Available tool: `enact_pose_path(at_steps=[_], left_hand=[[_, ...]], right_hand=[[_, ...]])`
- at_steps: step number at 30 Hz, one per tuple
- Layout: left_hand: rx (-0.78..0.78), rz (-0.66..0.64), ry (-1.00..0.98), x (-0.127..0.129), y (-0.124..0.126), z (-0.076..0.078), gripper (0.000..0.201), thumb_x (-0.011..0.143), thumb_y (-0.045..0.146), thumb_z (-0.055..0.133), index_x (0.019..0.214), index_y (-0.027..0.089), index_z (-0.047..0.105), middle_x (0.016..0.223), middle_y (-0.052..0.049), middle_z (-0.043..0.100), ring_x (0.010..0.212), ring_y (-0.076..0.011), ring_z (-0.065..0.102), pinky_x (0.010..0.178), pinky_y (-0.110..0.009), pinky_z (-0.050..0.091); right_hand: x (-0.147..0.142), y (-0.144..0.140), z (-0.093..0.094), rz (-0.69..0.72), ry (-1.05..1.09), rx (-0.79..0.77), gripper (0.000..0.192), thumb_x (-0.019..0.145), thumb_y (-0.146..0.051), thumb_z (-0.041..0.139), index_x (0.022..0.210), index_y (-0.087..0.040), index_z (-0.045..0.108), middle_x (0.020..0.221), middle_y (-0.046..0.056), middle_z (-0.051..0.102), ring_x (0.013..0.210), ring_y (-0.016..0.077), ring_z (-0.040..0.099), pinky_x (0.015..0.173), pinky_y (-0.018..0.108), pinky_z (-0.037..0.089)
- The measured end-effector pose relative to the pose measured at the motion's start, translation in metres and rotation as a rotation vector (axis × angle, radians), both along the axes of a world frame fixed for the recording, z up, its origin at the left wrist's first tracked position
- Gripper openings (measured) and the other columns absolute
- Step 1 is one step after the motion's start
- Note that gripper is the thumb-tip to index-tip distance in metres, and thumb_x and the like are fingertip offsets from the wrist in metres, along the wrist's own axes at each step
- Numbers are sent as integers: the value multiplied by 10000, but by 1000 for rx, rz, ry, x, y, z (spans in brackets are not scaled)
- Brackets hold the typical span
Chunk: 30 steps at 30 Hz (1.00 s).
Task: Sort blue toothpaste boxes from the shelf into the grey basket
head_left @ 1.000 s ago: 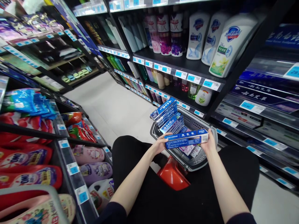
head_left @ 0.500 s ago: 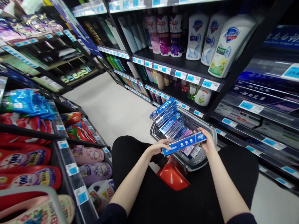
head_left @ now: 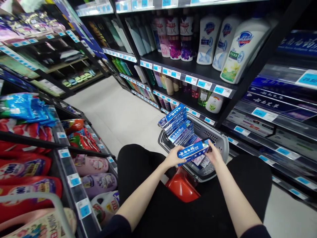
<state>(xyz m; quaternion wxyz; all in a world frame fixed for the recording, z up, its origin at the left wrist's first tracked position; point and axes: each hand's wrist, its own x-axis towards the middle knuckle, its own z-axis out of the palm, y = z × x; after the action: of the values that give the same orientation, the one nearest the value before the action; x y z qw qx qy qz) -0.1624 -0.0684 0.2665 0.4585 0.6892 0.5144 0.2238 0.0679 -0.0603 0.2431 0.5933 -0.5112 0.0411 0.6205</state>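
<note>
Between both hands I hold a blue toothpaste box, its printed front face turned up toward me. My left hand grips its left end, and my right hand is closed around the right end. Beneath it stands a grey shopping basket with perforated walls. Several more blue toothpaste boxes are stacked in the basket's left part. Other flat packs in pink and white lie at its bottom, partly hidden by the held box.
A red plastic object sits between my knees, by the basket. Shelves with white body wash bottles rise ahead, toothpaste boxes fill the right side, and detergent bottles line the left. Pale floor runs between the shelves.
The toothpaste box has been rolled in my hands, so its large lettered face now shows instead of the narrow side with round icons. My left hand has shifted slightly along its end.
</note>
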Motion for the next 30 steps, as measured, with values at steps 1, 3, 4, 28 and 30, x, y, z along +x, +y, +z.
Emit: enact_pose_path(at_steps=[1, 3, 4, 28, 30], left_hand=[[51, -1, 42, 2, -3, 0, 480, 539, 207, 738, 992, 204, 579, 992, -10, 590, 922, -208, 566, 852, -334, 450], [109, -19, 112, 7, -8, 0, 498, 554, 209, 724, 1028, 212, 570, 1017, -17, 577, 931, -215, 567, 847, -342, 458], [120, -31, 141, 10, -10, 0, 510, 561, 214, 718, 1047, 217, 564, 1026, -20, 572, 940, -221, 568, 847, -348, 461], [64, 649, -18, -45, 43, 51, 133, 818, 313, 527, 784, 223, 620, 727, -8, 659, 751, -207, 608, 797, -345, 459], [53, 797, -92, -72, 80, 55, 151, 843, 302, 464, 847, 215, 587, 779, -14, 659, 814, -200, 597, 806, -338, 464]], right_hand=[[-4, -2, -1, 18, 14, -42, 299, 602, -240, 827, 826, -179, 638, 753, 22, 693, 709, 175, 642, 635, 306, 563], [-12, -8, -4, 73, 39, -121, 261, 644, -215, 797, 834, -198, 619, 724, 4, 679, 685, 168, 630, 641, 316, 567], [-16, -10, -6, 120, 51, -153, 252, 657, -214, 787, 837, -204, 610, 717, 0, 674, 680, 169, 626, 648, 326, 569], [-3, -1, -74, 220, -141, -187, 486, 515, -214, 822, 919, -237, 552, 714, -21, 686, 656, 191, 679, 645, 369, 557], [-6, 11, -88, 257, -123, -209, 499, 503, -218, 832, 915, -245, 552, 727, -16, 691, 672, 209, 687, 647, 390, 563]])
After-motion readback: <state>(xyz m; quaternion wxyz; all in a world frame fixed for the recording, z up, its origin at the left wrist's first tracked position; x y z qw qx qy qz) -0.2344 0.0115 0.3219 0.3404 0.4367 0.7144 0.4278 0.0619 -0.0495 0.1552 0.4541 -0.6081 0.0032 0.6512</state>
